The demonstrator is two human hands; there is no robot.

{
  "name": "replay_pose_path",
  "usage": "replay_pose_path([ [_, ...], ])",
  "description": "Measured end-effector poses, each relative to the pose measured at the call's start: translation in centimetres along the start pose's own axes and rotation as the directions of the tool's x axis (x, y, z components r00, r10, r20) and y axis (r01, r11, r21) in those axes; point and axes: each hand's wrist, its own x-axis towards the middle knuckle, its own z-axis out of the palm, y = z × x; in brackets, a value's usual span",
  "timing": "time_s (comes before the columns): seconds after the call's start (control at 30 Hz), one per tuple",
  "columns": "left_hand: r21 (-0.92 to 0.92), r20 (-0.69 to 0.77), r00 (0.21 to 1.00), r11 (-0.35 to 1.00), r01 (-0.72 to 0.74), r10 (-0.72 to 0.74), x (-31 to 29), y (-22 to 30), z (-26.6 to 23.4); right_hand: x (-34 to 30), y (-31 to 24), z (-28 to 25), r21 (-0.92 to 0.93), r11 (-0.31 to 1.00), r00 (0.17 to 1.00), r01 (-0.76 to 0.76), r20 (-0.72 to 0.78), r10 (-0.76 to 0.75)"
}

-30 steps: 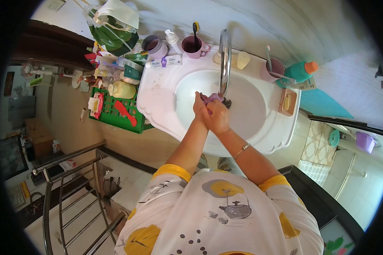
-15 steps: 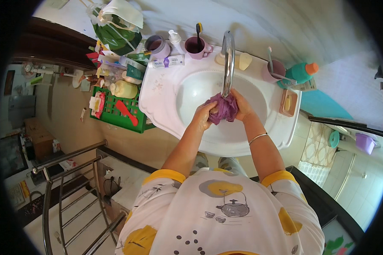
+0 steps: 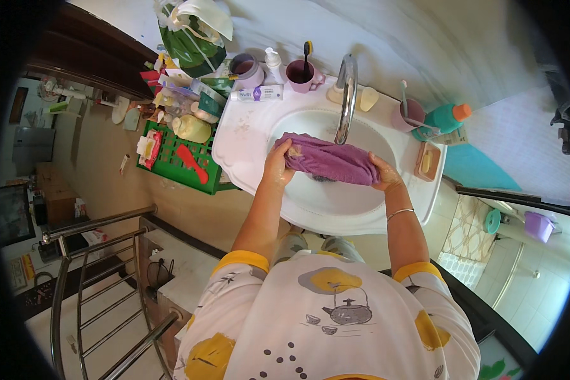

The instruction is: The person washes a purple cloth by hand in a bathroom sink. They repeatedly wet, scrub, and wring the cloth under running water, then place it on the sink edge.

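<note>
A purple towel (image 3: 329, 161) stretches sideways above the white washbasin (image 3: 304, 214), gathered into a thick band. My left hand (image 3: 277, 166) grips its left end and my right hand (image 3: 386, 174) grips its right end, where a bracelet circles my wrist. Just behind the cloth hangs the spout of the chrome tap (image 3: 347, 101). Part of the dark drain shows under the towel's lower edge. The fingers behind the cloth are hidden.
Along the basin's back edge stand a mug with a toothbrush (image 3: 301, 76), a pump bottle (image 3: 273, 63) and a toothpaste tube (image 3: 257, 93). At right are a teal bottle (image 3: 444, 120) and a soap dish (image 3: 428, 161). Left, a green basket (image 3: 164, 176) holds toiletries; nearer is a metal railing (image 3: 107, 278).
My hands have moved apart, one to each side. The towel, bunched into a ball under the tap before, is now spread out between them.
</note>
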Motion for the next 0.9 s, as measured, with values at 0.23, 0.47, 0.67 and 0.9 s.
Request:
replay_pose_path([
  [0.23, 0.020, -0.085, 0.996, 0.999, -0.035, 0.037, -0.1, -2.3, -1.0, 0.5, 0.4, 3.4, 0.203, 0.950, 0.960, 0.239, -0.196, -0.200],
  [0.47, -0.099, 0.084, 0.972, 0.969, 0.226, -0.218, -2.3, -5.5, 1.9, 0.3, 4.3, 12.1, -0.972, 0.034, 0.892, 0.232, 0.199, -0.406],
  [0.67, -0.005, 0.226, 0.918, 0.942, 0.337, -0.327, -3.7, -3.6, 4.5, 0.2, 1.1, 7.9, -0.965, 0.233, 0.660, 0.117, -0.099, -0.745],
  [0.9, 0.118, 0.135, 0.896, 0.904, 0.410, -0.424, -3.3, -0.1, 3.6, 1.6, -0.5, 8.0, -0.455, 0.885, 0.990, 0.097, -0.048, -0.133],
])
